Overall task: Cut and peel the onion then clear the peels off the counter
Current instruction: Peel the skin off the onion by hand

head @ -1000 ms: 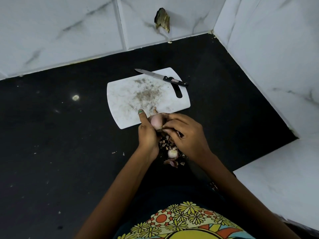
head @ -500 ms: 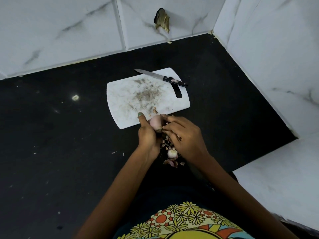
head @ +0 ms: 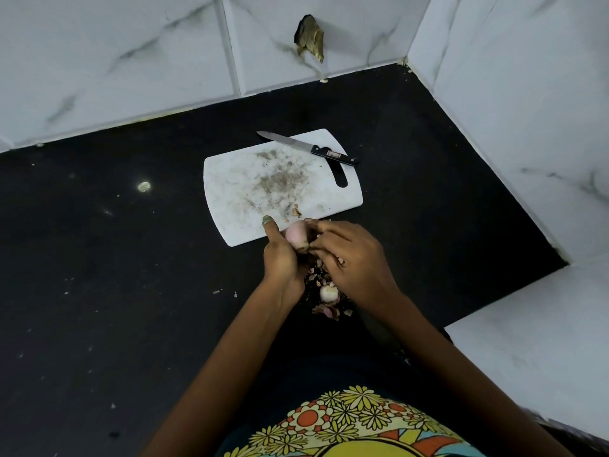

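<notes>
Gripping a pale pink, mostly peeled onion [head: 295, 235], left hand [head: 282, 258]; right hand [head: 354, 258] fingers [head: 318, 230] pinching its skin.

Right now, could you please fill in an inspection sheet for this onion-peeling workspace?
Surface: black counter, speckled with crumbs and a pale spot.
Job's things: onion held above the near edge of the white cutting board, which is stained; knife lying across the board's far corner, unheld.
Clutter: peels and a small pale onion piece heaped on the counter under the hands; one scrap on the board.
Hands: left hand grips the onion, thumb up; right hand pinches at its skin.
Cables: nothing seen.
Surroundings: white marble-look wall tiles with one broken hole; white ledge at right.
</notes>
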The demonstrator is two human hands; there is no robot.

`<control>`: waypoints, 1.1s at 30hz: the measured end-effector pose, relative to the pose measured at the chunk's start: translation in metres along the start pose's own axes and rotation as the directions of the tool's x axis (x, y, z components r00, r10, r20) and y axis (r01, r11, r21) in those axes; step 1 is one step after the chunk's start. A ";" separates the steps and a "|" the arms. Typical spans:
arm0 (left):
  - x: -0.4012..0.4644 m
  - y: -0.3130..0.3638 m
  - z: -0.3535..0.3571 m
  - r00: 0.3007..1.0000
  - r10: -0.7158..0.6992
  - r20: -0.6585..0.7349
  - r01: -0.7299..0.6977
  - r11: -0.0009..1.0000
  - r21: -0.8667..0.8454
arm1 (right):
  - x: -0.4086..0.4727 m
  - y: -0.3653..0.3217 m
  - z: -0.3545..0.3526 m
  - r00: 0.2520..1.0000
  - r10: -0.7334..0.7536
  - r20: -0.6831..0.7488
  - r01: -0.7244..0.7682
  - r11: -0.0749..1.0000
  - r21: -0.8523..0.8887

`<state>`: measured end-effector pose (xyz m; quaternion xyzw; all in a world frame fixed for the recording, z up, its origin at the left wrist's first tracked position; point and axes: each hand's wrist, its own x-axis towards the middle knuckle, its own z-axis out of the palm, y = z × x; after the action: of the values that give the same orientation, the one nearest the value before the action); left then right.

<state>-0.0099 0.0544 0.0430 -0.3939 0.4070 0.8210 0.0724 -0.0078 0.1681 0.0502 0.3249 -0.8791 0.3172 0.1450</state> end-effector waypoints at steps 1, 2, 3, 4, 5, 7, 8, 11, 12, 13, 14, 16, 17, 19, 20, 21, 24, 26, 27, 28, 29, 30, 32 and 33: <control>0.000 0.000 0.000 1.000 0.012 0.002 -0.012 1.000 0.017 | 0.001 0.000 -0.001 0.999 0.036 0.008 -0.036 0.999 0.021; 0.000 -0.001 0.000 1.000 0.031 -0.004 -0.030 0.998 0.047 | 0.002 0.000 -0.003 0.997 0.066 0.032 -0.067 0.997 0.038; 0.000 -0.001 -0.001 0.999 0.045 -0.009 -0.045 0.996 0.073 | 0.003 0.001 -0.004 0.994 0.082 0.067 -0.085 0.995 0.047; 0.001 -0.003 -0.002 0.998 0.060 -0.014 -0.058 0.993 0.102 | 0.004 0.001 -0.004 0.992 0.084 0.097 -0.089 0.995 0.047; 0.003 -0.005 -0.003 0.997 0.075 -0.014 -0.073 0.990 0.121 | 0.004 0.002 -0.003 0.990 0.081 0.116 -0.087 0.995 0.045; 0.004 -0.008 -0.005 0.995 0.089 -0.032 -0.084 0.988 0.129 | 0.005 0.003 -0.002 0.990 0.078 0.118 -0.082 0.996 0.036; 0.003 -0.009 -0.005 0.995 0.085 -0.045 -0.079 0.989 0.125 | 0.005 0.002 -0.002 0.992 0.072 0.107 -0.076 0.997 0.026; 0.003 -0.007 -0.005 0.997 0.059 -0.059 -0.053 0.994 0.100 | 0.003 -0.003 -0.001 0.999 0.005 0.039 -0.004 1.000 -0.021; 0.003 -0.006 -0.005 0.997 0.050 -0.062 -0.044 0.995 0.091 | 0.003 -0.004 -0.001 1.000 -0.017 0.014 0.017 1.000 -0.026; 0.002 -0.005 -0.004 0.997 0.046 -0.062 -0.041 0.996 0.081 | 0.002 -0.005 0.000 0.999 -0.032 -0.006 0.032 0.999 -0.018; 0.001 -0.005 -0.003 0.997 0.046 -0.068 -0.041 0.996 0.077 | 0.002 -0.005 0.000 0.999 -0.036 -0.021 0.036 0.999 -0.003; 0.002 -0.005 -0.003 0.996 0.051 -0.071 -0.045 0.996 0.075 | 0.002 -0.004 0.000 0.999 -0.012 -0.029 0.013 1.000 0.023; 0.002 -0.006 -0.003 0.996 0.059 -0.066 -0.054 0.996 0.078 | 0.002 -0.002 0.000 1.000 0.013 -0.017 -0.012 0.999 0.033; 0.004 -0.006 -0.003 0.994 0.094 -0.055 -0.088 0.991 0.103 | 0.004 0.000 0.000 0.997 0.072 0.037 -0.074 0.996 0.056; 0.005 -0.007 -0.004 0.992 0.118 -0.048 -0.112 0.986 0.122 | 0.004 0.000 0.000 0.994 0.087 0.059 -0.091 0.994 0.064; 0.006 -0.007 -0.005 0.989 0.144 -0.039 -0.137 0.981 0.139 | 0.005 0.000 0.000 0.993 0.093 0.068 -0.098 0.993 0.070; 0.006 -0.009 -0.006 0.987 0.155 -0.031 -0.149 0.978 0.146 | 0.004 0.001 0.000 0.994 0.088 0.069 -0.092 0.994 0.059; 0.006 -0.009 -0.007 0.993 0.113 -0.031 -0.109 0.987 0.120 | 0.003 0.001 0.001 0.996 0.067 0.060 -0.070 0.997 0.035; 0.006 -0.008 -0.007 0.996 0.087 -0.024 -0.084 0.992 0.098 | 0.002 0.000 0.002 0.998 0.048 0.041 -0.049 0.999 0.022; 0.005 -0.007 -0.007 0.998 0.065 -0.013 -0.064 0.995 0.077 | 0.001 -0.001 0.003 0.999 0.029 0.018 -0.029 1.000 0.011; 0.004 -0.006 -0.006 0.999 0.051 -0.003 -0.051 0.997 0.056 | 0.001 -0.002 0.003 1.000 0.013 -0.004 -0.013 1.000 0.003; 0.003 -0.006 -0.006 0.999 0.044 0.000 -0.044 0.998 0.035 | 0.000 -0.002 0.004 1.000 0.002 -0.020 -0.002 1.000 -0.002; 0.003 -0.005 -0.005 1.000 0.030 0.010 -0.029 0.999 -0.022 | -0.003 0.000 0.005 0.999 -0.013 -0.036 0.013 1.000 -0.002; 0.004 -0.005 -0.004 1.000 0.023 0.021 -0.022 0.999 -0.043 | -0.004 0.001 0.005 0.999 -0.009 -0.036 0.009 1.000 0.008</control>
<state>-0.0078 0.0543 0.0358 -0.3819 0.3928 0.8345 0.0590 -0.0056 0.1674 0.0434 0.3237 -0.8736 0.3259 0.1609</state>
